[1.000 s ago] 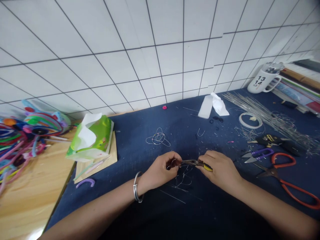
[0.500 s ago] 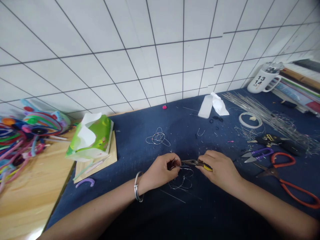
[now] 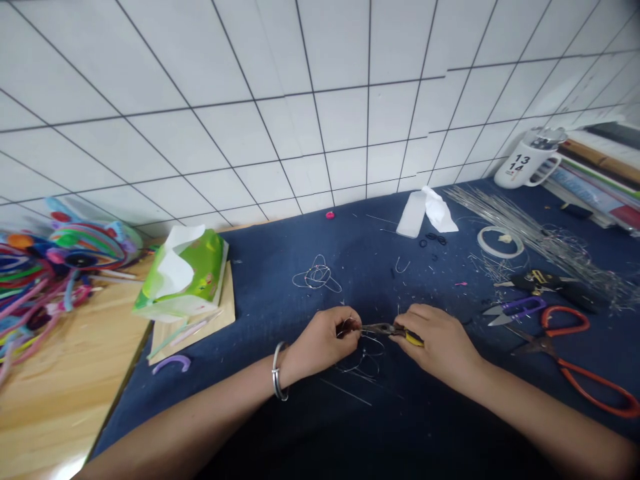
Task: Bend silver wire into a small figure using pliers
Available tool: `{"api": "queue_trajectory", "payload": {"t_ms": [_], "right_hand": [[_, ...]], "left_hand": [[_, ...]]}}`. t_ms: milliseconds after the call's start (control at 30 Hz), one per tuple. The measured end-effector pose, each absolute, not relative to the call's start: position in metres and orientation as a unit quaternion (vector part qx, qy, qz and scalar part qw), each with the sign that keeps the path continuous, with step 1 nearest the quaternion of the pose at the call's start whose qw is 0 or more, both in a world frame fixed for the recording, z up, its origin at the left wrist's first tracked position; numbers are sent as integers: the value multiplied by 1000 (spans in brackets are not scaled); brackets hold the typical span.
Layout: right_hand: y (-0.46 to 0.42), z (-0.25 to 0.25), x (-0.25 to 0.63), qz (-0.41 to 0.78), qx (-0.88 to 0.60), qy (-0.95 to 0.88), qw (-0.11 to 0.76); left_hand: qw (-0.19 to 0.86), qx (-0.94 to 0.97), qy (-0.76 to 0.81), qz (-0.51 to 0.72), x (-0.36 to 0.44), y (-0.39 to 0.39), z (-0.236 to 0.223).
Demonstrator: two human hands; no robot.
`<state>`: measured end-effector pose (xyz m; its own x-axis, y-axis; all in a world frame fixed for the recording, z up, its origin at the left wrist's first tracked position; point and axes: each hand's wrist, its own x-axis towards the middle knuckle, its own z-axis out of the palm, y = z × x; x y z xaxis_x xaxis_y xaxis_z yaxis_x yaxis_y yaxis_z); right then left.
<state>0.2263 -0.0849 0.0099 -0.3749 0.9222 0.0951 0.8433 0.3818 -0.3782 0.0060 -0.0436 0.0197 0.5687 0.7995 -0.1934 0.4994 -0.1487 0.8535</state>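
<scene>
My left hand (image 3: 325, 341), a silver bangle (image 3: 278, 373) on its wrist, pinches a thin silver wire (image 3: 373, 340) between thumb and curled fingers. My right hand (image 3: 435, 337) is closed round pliers (image 3: 380, 329) with yellow-and-black handles. Their narrow jaws point left and reach the left fingertips, where they meet the wire. What exactly the jaw tips grip is hidden by the fingers. Loops of the wire hang below the pliers. Straight wire pieces (image 3: 346, 392) lie on the dark blue cloth nearer to me, and a wire figure (image 3: 317, 275) of tangled loops lies beyond my left hand.
At right lie orange-handled scissors (image 3: 575, 325), purple snips (image 3: 520, 310), black-handled pliers (image 3: 537, 280), a white coil (image 3: 500, 241) and a wire bundle (image 3: 505, 207). A white mug (image 3: 517, 163) stands behind. On the left are a green tissue pack (image 3: 205, 267) and colourful pipe cleaners (image 3: 65, 260).
The pliers' jaws have shifted slightly left, closer into my left fingertips, and the hanging wire loops have moved a little. Both hands keep their grips.
</scene>
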Motion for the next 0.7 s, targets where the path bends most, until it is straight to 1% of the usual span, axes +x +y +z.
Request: {"api": "queue_trajectory", "payload": {"t_ms": [167, 500, 700], "right_hand": [[-85, 8, 226, 142, -537, -819, 144], [-82, 6, 227, 107, -545, -822, 124], [-82, 4, 226, 99, -543, -824, 130]], "left_hand": [[499, 726, 449, 151, 7, -43, 18], [613, 649, 415, 179, 3, -40, 18], [616, 642, 406, 209, 3, -40, 17]]}}
